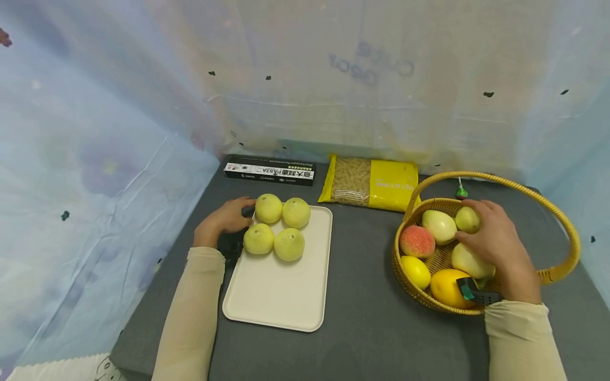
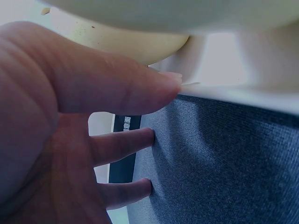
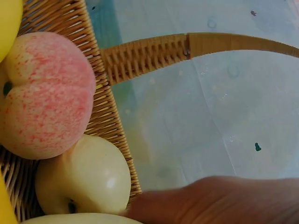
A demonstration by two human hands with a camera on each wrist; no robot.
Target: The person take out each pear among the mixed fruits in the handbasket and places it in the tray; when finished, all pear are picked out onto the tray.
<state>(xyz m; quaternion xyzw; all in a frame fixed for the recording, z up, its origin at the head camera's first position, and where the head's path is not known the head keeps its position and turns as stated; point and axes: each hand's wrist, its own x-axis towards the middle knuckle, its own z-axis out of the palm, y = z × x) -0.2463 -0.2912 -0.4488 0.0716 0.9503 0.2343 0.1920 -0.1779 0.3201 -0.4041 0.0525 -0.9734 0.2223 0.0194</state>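
Observation:
My left hand [image 1: 231, 216] is at the left edge of a cream tray [image 1: 281, 296], beside several yellow-green round fruits [image 1: 289, 244] at its far end. In the left wrist view the thumb [image 2: 121, 88] lies straight along the tray rim; two fingers [image 2: 124, 144] extend loosely over the grey cloth. My right hand [image 1: 495, 238] reaches into a wicker basket [image 1: 405, 272], thumb and fingers around a small yellow-green fruit [image 1: 467, 219]. About it lie a peach [image 1: 416, 241], pale round fruits [image 1: 438, 226], a lemon [image 1: 415, 271] and an orange-yellow fruit [image 1: 448, 288]. The right fingertips are hidden in the right wrist view.
A black pasta box [image 1: 269, 170] and a yellow pasta bag [image 1: 369, 182] lie along the back of the grey table [image 1: 362, 296]. The basket's handle [image 1: 514, 185] arches over its right side. A small green and red item [image 1: 461, 192] sits behind the basket.

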